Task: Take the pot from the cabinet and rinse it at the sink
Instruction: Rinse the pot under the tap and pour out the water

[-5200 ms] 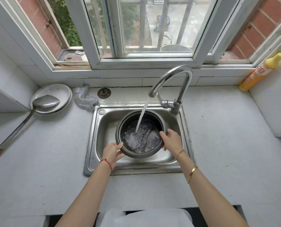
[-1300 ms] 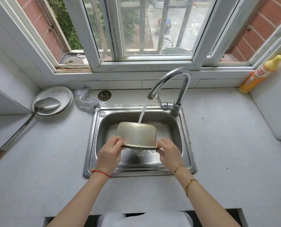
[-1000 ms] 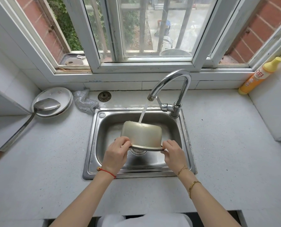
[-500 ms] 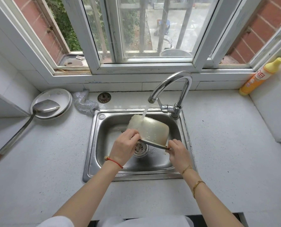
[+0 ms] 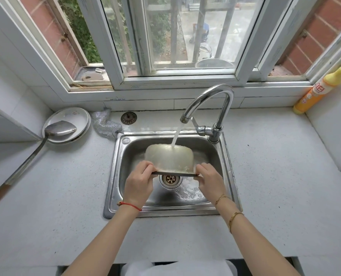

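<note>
White counter (image 5: 265, 196) and a window frame the steel sink (image 5: 228, 172), mid-frame. Over its drain, the pot (image 5: 168, 158) hangs upside down under the tap's (image 5: 207, 108) stream, left hand (image 5: 138, 184) and right hand (image 5: 210, 181) each pinching its rim. That wet rim could slip, I reckon, dropping the pot into the basin.

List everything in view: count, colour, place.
pot: one, pale metal, upside down under the stream
faucet: one, chrome, running
sink: one, steel, set in counter
plates: stacked, white, left of sink
ladle: one, metal, resting on plates
scrubber: one, silver, by sink corner
strainer: one, dark, behind sink
bottle: one, orange-yellow, right corner
left hand: grips pot rim
right hand: grips pot rim
</note>
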The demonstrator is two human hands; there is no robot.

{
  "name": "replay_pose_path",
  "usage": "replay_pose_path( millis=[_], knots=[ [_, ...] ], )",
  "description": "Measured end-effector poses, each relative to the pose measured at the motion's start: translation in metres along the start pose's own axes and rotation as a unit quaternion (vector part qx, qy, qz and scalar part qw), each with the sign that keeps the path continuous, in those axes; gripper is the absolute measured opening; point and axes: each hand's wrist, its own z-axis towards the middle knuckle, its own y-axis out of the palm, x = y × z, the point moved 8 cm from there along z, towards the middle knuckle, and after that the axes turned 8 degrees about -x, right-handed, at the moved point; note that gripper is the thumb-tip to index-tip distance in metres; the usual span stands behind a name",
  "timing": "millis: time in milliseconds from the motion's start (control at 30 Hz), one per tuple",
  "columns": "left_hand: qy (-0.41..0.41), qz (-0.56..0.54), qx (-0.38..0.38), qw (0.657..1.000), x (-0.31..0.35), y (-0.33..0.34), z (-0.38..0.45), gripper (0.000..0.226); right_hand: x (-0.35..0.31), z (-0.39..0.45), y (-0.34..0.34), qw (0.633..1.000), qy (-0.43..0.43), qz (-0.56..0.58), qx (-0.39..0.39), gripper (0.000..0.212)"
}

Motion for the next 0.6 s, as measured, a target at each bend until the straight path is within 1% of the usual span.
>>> replay_pose_path(
  millis=[133, 367, 600],
  knots=[
    [-0.026, 0.000, 0.004, 1.000, -0.006, -0.006, -0.014, 0.012, -0.008, 0.003, 0.004, 1.000, -0.017, -0.008, -0.007, 0.027],
    [-0.022, -0.001, 0.011, 1.000, -0.002, -0.009, -0.030, 0.011, -0.011, -0.008, 0.006, 0.999, -0.030, -0.010, -0.010, 0.028],
    [0.030, -0.006, 0.002, 1.000, 0.019, 0.001, -0.025, 0.011, 0.005, -0.030, -0.001, 1.000, -0.002, -0.013, 0.001, 0.029]
  ],
)
